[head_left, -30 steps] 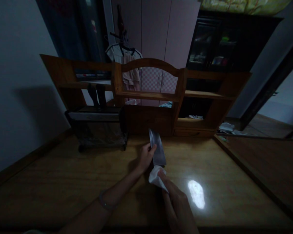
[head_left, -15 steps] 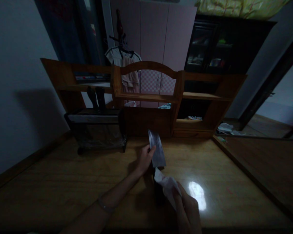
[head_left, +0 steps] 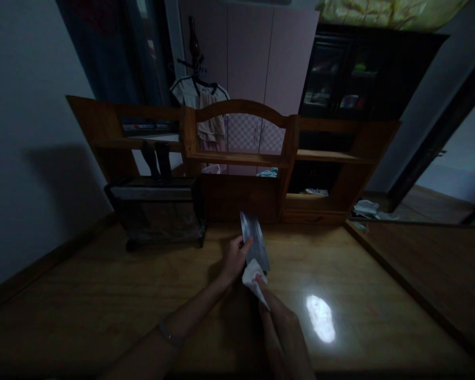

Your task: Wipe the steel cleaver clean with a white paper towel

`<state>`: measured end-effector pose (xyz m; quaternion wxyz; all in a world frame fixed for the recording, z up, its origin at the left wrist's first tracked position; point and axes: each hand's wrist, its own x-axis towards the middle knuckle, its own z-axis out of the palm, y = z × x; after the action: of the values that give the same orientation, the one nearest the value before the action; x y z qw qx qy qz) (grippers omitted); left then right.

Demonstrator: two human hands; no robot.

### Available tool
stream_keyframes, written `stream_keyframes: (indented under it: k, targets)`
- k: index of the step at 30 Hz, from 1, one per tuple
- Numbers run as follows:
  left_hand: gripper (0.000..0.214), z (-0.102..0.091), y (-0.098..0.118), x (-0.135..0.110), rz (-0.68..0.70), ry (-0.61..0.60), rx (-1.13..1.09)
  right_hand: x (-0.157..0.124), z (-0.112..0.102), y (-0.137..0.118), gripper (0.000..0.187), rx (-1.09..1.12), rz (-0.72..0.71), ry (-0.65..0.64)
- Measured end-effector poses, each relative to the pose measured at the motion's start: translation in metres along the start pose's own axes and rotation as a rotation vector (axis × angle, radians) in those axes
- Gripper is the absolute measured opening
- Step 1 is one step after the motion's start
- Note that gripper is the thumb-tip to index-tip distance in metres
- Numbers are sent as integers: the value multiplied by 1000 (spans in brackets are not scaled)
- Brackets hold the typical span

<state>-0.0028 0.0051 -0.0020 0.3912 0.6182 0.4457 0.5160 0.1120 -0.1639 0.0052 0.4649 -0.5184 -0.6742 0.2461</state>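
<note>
A cleaver (head_left: 255, 240) with a broad grey blade is tilted above the wooden table, its blade pointing away from me. My left hand (head_left: 236, 257) grips the blade by its left edge, thumb lying on the flat face. In my right hand (head_left: 279, 314) is a white tissue (head_left: 255, 278), pressed against the lower end of the blade where the handle begins. The dark handle is mostly hidden under the tissue and my right hand.
On the left of the table (head_left: 103, 295) stands a knife block (head_left: 158, 211) with two dark handles sticking up. A wooden shelf unit (head_left: 237, 158) runs along the back edge. A raised wooden ledge (head_left: 399, 285) borders the right side.
My right hand has moved forward and left, bringing the tissue from beside the handle up onto the base of the blade. My left hand and the cleaver stay nearly still.
</note>
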Motion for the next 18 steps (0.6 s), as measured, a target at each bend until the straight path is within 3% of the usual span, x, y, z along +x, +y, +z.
stream_keyframes:
  k: [7,10,14,16,18]
  targets:
    - [42,0,-2,0,-9,-8,-28,-24,5,19,46,-106,-79,20]
    - [41,0,-1,-1,-1,-9,-17,-38,-1,51,35,-142,22,317]
    - [39,-1,2,-1,12,-11,1,-33,-25,88,32,-97,65,462]
    - [40,-1,3,-2,14,-11,6,-22,-36,86,34,-40,139,482]
    - [40,-1,4,-2,17,-12,9,-11,-40,68,39,35,338,494]
